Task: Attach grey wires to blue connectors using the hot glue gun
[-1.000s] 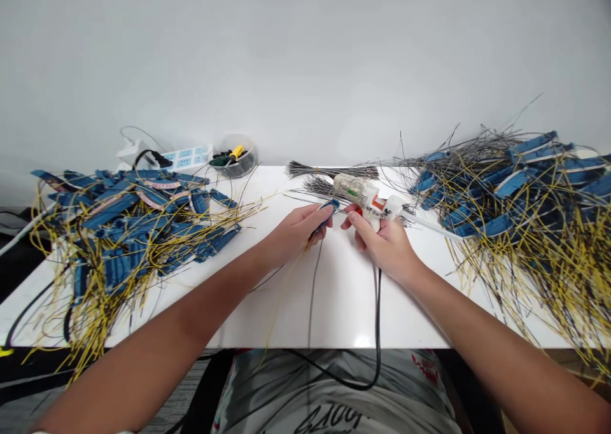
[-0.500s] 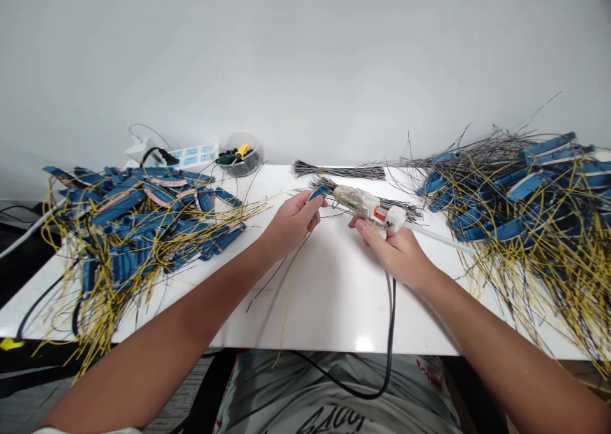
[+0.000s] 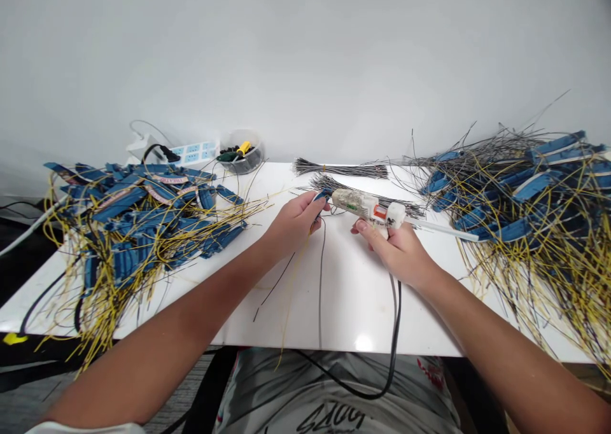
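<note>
My left hand [image 3: 300, 221] pinches a small blue piece [image 3: 323, 196] at the middle of the table, with thin yellow and black wires hanging from it. Wrapped round the handle of a white hot glue gun [image 3: 365, 206] is my right hand [image 3: 392, 243]. The gun's nozzle points left and meets the blue piece, though the exact contact is hidden by my fingers. A clear glue stick [image 3: 443, 228] juts from the gun's back end. A dark wire [image 3: 321, 281] hangs down just right of my left hand.
Blue pieces with yellow and black wires are heaped at left [image 3: 128, 198] and right [image 3: 520, 186]. Two dark wire bundles [image 3: 341, 168] lie behind my hands. A clear tub [image 3: 251, 157] and a power strip [image 3: 193, 153] stand at back left. The gun's black cord [image 3: 395, 332] drops over the front edge.
The glue gun has come up against the blue piece and tilted, its glue stick now showing more. A dark wire now hangs straight down beside my left hand.
</note>
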Action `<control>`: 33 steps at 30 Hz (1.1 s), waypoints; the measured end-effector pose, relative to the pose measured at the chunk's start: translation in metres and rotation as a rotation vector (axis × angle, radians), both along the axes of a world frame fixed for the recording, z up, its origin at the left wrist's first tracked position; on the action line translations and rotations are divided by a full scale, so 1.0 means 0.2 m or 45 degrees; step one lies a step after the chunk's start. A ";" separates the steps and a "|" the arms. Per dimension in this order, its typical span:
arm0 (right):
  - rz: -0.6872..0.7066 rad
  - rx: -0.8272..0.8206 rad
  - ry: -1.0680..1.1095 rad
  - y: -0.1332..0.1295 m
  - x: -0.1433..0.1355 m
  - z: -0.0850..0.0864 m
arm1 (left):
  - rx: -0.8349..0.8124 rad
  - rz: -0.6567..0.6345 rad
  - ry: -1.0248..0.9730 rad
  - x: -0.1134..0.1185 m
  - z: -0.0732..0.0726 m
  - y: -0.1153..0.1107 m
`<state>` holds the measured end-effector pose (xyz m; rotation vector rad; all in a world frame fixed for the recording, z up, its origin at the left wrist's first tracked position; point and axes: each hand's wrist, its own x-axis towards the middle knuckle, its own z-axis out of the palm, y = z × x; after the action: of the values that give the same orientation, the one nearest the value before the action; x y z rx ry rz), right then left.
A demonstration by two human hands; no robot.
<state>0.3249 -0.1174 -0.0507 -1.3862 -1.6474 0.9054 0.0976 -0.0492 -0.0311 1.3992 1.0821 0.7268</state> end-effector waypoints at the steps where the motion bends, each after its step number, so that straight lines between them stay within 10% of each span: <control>1: -0.007 -0.004 -0.009 0.00 0.00 0.00 | 0.057 0.016 0.067 0.00 0.01 -0.01; 12: -0.015 0.029 -0.056 -0.01 -0.01 0.02 | 0.426 0.014 0.492 -0.02 0.06 -0.02; 33: 0.021 0.177 -0.203 -0.03 -0.04 0.04 | 0.415 0.025 0.579 -0.01 0.06 -0.04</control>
<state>0.3175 -0.1226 -0.0433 -1.3800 -1.8079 0.6901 0.0960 -0.0580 -0.0192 1.8958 1.3711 0.6326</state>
